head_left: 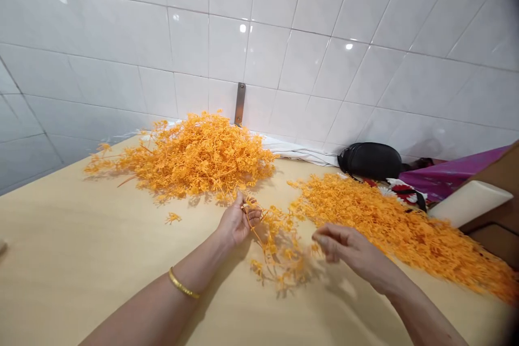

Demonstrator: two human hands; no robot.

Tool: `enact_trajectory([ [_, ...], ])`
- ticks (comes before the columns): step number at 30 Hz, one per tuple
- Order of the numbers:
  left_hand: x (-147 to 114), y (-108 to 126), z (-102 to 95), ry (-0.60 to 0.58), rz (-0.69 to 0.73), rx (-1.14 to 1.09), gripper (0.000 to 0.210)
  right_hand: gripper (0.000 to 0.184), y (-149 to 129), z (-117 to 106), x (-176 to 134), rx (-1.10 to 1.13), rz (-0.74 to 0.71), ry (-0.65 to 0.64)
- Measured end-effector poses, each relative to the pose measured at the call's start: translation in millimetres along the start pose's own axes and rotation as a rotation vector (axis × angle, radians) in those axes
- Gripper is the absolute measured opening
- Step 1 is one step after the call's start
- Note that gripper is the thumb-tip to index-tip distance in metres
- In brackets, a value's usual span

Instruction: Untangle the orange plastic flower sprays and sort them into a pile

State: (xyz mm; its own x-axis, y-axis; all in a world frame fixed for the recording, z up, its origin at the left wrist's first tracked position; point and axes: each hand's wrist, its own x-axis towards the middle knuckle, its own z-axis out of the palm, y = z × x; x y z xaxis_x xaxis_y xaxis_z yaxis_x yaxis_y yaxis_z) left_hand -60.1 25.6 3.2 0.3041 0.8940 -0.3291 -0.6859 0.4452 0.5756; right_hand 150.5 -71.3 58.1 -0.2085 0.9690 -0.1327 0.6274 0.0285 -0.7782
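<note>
My left hand (239,219) is closed around the stem of an orange artificial sprig (279,251), whose branches hang to the right over the table. A gold bangle (182,284) circles my left wrist. To the right of the sprig, my right hand (344,251) is slightly blurred, its fingertips pinched on a small orange floret (315,249). Beyond my left hand lies a tall heap of orange branched sprigs (203,157). A long spread of loose orange florets (377,221) lies beyond and to the right of my right hand.
One loose orange piece (173,218) lies on the pale table (73,248). Along the tiled wall (284,54) are white cloth (298,148) and a black pouch (371,159). At right are a purple sheet (450,173), a cream roll (472,203) and red-and-white flowers (395,190).
</note>
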Motion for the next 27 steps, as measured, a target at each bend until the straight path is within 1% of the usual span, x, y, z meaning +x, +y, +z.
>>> enact_trajectory([
  [1,0.2,-1.2,0.3,0.005,0.005,0.01,0.033,0.038,1.7,1.6,5.7,0.032,-0.023,0.103],
  [2,0.7,-1.9,0.4,0.011,0.005,0.014,0.032,0.041,3.3,5.0,11.6,0.063,-0.041,0.181],
  [3,1.5,-2.0,0.3,0.019,0.001,0.012,0.032,0.047,4.6,10.2,17.2,0.092,-0.055,0.22],
  [5,3.3,-0.9,-0.4,0.025,-0.016,-0.02,0.032,0.056,4.6,24.1,25.6,0.139,-0.092,0.224],
  [6,4.0,0.2,-0.9,0.026,-0.019,-0.046,0.032,0.057,2.7,31.7,27.6,0.148,-0.127,0.188],
  [8,4.7,3.4,-1.9,0.015,-0.014,-0.104,0.031,0.052,-5.0,45.5,26.1,0.155,-0.213,0.046],
  [10,4.6,6.9,-2.8,-0.011,-0.012,-0.146,0.03,0.041,-15.6,55.6,18.5,0.18,-0.281,-0.186],
  [12,4.3,9.3,-3.2,-0.041,-0.005,-0.163,0.029,0.034,-24.6,61.4,8.8,0.21,-0.292,-0.433],
  [13,4.1,9.8,-3.0,-0.051,0.004,-0.167,0.028,0.032,-27.3,62.8,4.8,0.214,-0.284,-0.525],
  [14,3.8,9.9,-2.7,-0.06,0.015,-0.166,0.028,0.03,-28.3,63.4,2.0,0.209,-0.271,-0.585],
  [16,2.6,9.1,-1.2,-0.079,0.024,-0.148,0.025,0.027,-26.2,61.7,0.6,0.2,-0.211,-0.61],
  [17,1.5,8.5,-0.1,-0.09,0.023,-0.132,0.022,0.027,-23.6,59.4,2.0,0.201,-0.176,-0.595],
  [19,-1.9,6.7,2.6,-0.124,0.0,-0.079,0.017,0.033,-17.2,52.4,7.9,0.237,-0.125,-0.498],
  [21,-6.1,4.0,5.7,-0.142,0.004,-0.008,0.013,0.039,-11.3,43.9,16.7,0.333,-0.109,-0.328],
  [23,-9.9,-0.3,8.3,-0.156,0.058,0.066,0.012,0.041,-7.4,37.0,27.4,0.439,-0.093,-0.135],
  [24,-11.3,-2.9,9.2,-0.164,0.093,0.098,0.012,0.04,-6.2,34.9,33.0,0.457,-0.088,-0.036],
  [25,-12.4,-5.5,9.8,-0.173,0.123,0.125,0.012,0.037,-5.4,34.0,38.2,0.434,-0.095,0.063],
  [27,-13.8,-10.1,10.4,-0.195,0.151,0.171,0.016,0.027,-4.8,36.0,45.4,0.285,-0.131,0.251],
])
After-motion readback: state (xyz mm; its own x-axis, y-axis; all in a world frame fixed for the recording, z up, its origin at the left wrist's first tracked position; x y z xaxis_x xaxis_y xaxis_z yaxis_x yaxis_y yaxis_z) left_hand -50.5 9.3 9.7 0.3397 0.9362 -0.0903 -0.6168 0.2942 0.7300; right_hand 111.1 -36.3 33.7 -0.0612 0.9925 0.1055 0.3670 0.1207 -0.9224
